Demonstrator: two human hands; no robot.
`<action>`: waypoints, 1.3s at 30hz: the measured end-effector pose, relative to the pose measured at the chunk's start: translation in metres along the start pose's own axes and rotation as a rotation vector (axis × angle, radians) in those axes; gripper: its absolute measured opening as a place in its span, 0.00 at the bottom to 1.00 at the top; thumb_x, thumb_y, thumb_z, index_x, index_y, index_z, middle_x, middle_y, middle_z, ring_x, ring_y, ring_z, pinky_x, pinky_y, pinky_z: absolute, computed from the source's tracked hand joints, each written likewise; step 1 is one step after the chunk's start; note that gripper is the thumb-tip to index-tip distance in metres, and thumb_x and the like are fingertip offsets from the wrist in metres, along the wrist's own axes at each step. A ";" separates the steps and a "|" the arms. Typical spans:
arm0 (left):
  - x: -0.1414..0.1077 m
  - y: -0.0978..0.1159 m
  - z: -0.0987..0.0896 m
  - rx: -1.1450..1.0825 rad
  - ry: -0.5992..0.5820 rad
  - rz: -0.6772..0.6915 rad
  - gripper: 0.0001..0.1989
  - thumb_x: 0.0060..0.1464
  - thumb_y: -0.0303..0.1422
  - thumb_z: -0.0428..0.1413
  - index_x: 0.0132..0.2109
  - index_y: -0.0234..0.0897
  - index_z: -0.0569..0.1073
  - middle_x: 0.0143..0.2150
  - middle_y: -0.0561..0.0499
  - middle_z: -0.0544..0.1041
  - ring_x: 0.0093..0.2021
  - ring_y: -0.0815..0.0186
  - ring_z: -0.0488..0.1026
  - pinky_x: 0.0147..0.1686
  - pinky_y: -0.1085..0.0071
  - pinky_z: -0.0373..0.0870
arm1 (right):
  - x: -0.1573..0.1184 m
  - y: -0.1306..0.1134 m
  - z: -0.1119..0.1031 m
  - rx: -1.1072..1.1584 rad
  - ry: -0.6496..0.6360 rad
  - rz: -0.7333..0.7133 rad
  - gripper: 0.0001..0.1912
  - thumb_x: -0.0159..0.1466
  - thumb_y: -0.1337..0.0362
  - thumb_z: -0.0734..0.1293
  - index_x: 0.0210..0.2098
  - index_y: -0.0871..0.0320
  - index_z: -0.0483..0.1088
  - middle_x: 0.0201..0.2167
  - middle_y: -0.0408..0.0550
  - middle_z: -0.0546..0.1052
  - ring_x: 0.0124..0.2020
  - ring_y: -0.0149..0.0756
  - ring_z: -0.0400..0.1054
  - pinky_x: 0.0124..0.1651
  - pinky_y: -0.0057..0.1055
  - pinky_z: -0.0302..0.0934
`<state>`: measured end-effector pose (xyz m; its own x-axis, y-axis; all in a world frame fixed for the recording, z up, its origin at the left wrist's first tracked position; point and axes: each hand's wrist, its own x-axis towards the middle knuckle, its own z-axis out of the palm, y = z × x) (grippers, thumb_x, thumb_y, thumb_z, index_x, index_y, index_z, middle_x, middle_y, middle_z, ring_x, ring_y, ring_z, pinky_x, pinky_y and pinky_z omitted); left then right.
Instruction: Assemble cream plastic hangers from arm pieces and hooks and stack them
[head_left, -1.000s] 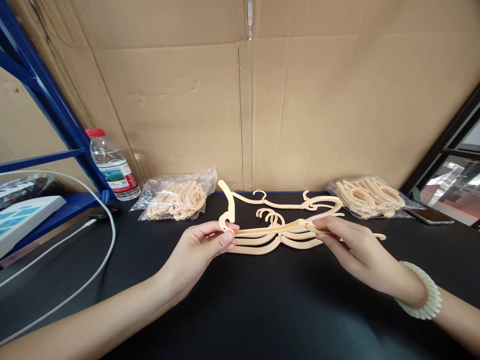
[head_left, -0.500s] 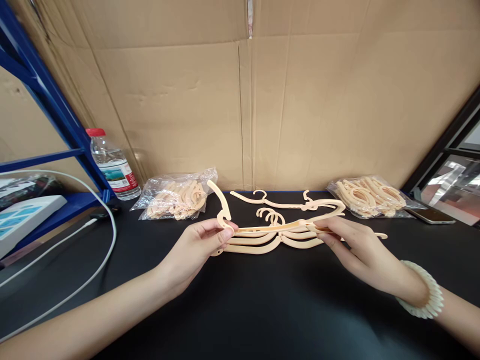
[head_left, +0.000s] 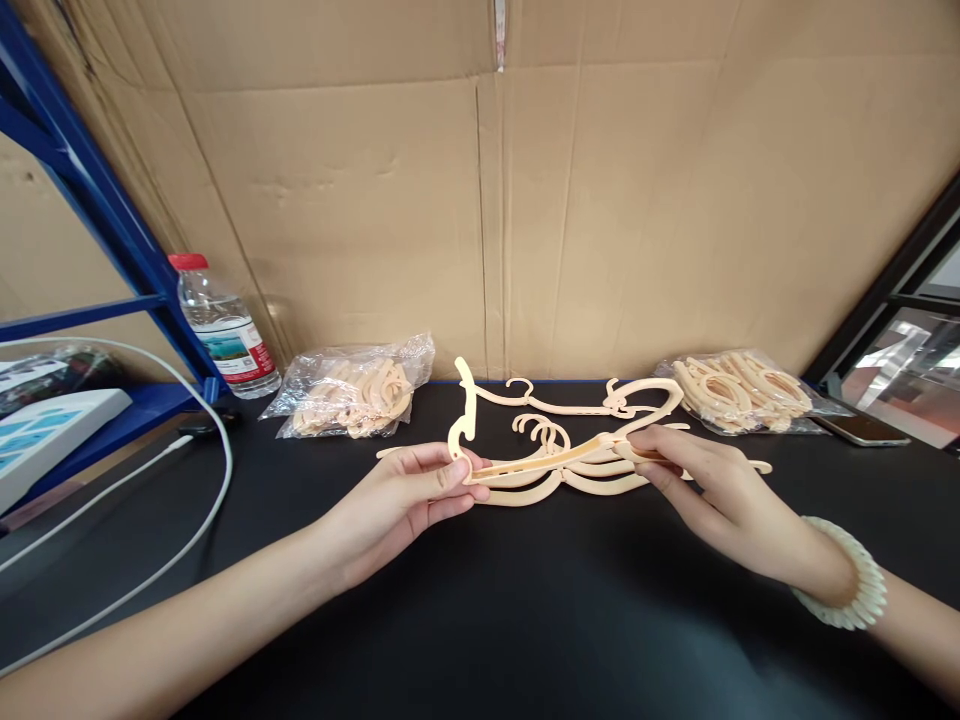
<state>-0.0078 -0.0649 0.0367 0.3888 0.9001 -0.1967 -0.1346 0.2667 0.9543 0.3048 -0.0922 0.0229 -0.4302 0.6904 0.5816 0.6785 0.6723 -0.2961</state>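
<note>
Between my two hands is a beige plastic folding hanger [head_left: 540,462], held up over the black table. My left hand [head_left: 409,500] pinches its left end, where a curved arm piece sticks upward. At the other side, my right hand [head_left: 709,490] is closed on the hanger near its middle joint, and a curved hook rises above those fingers. Behind and below lie several more beige hangers [head_left: 517,497], stacked with their hooks pointing away. Farther back, another unfolded hanger [head_left: 555,408] rests on the table, partly hidden by the held one.
Clear plastic bags of folded hangers lie at the back left [head_left: 352,395] and back right [head_left: 742,393]. A phone [head_left: 862,430] is beside the right bag. At left stand a water bottle [head_left: 229,335], a white cable [head_left: 225,470] and a blue frame [head_left: 112,210]. Cardboard [head_left: 375,220] walls the back.
The hanger's left arm piece has swung rightward and more upright in my left hand. My right hand has shifted slightly left along the hanger, still gripping it.
</note>
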 end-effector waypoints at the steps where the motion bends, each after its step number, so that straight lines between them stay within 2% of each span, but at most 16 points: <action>1: 0.000 0.001 0.000 -0.014 -0.002 -0.013 0.08 0.49 0.34 0.66 0.36 0.35 0.81 0.39 0.46 0.81 0.39 0.65 0.79 0.43 0.76 0.75 | 0.001 0.000 0.000 0.001 -0.005 0.005 0.09 0.70 0.67 0.57 0.46 0.53 0.66 0.40 0.48 0.76 0.37 0.36 0.72 0.39 0.30 0.67; 9: 0.000 0.003 0.000 -0.040 -0.065 -0.073 0.09 0.48 0.36 0.67 0.33 0.34 0.81 0.31 0.49 0.79 0.36 0.68 0.79 0.37 0.81 0.75 | 0.001 -0.001 -0.002 0.024 -0.052 0.040 0.08 0.70 0.66 0.57 0.44 0.54 0.66 0.38 0.47 0.75 0.35 0.35 0.71 0.37 0.29 0.67; 18: -0.003 0.000 0.004 0.061 -0.016 0.039 0.10 0.44 0.35 0.69 0.27 0.34 0.77 0.34 0.51 0.75 0.28 0.70 0.75 0.36 0.73 0.75 | 0.000 -0.004 0.000 0.028 -0.074 0.038 0.07 0.70 0.66 0.57 0.42 0.54 0.66 0.34 0.46 0.75 0.31 0.35 0.70 0.34 0.29 0.65; 24: -0.006 0.000 0.008 0.083 -0.002 0.075 0.11 0.44 0.35 0.68 0.25 0.34 0.76 0.32 0.54 0.73 0.26 0.72 0.73 0.32 0.77 0.73 | 0.000 -0.008 -0.001 0.053 -0.113 0.049 0.07 0.70 0.67 0.56 0.41 0.54 0.65 0.34 0.46 0.74 0.32 0.35 0.69 0.34 0.30 0.64; 28: -0.006 0.000 0.009 0.095 0.053 0.135 0.11 0.43 0.36 0.69 0.25 0.34 0.77 0.29 0.55 0.73 0.24 0.74 0.72 0.29 0.79 0.71 | 0.000 -0.011 0.002 0.081 -0.138 0.067 0.07 0.71 0.67 0.56 0.42 0.54 0.65 0.35 0.45 0.74 0.33 0.35 0.69 0.36 0.31 0.63; 35: -0.007 -0.008 0.009 0.018 0.176 0.237 0.09 0.43 0.35 0.70 0.27 0.35 0.80 0.35 0.52 0.78 0.30 0.72 0.77 0.35 0.79 0.75 | -0.006 -0.014 0.005 0.056 -0.046 0.096 0.07 0.70 0.66 0.58 0.43 0.52 0.67 0.35 0.43 0.76 0.37 0.37 0.72 0.37 0.30 0.64; 39: -0.004 -0.012 0.009 -0.050 0.203 0.237 0.10 0.40 0.35 0.71 0.28 0.35 0.81 0.38 0.51 0.80 0.32 0.69 0.79 0.39 0.78 0.76 | -0.006 -0.017 0.005 0.082 -0.015 0.127 0.07 0.70 0.66 0.59 0.45 0.51 0.67 0.36 0.42 0.77 0.34 0.34 0.71 0.35 0.28 0.63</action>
<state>0.0008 -0.0751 0.0278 0.1519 0.9883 -0.0153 -0.2461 0.0528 0.9678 0.2927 -0.1068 0.0211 -0.3531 0.7749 0.5243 0.6775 0.5983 -0.4278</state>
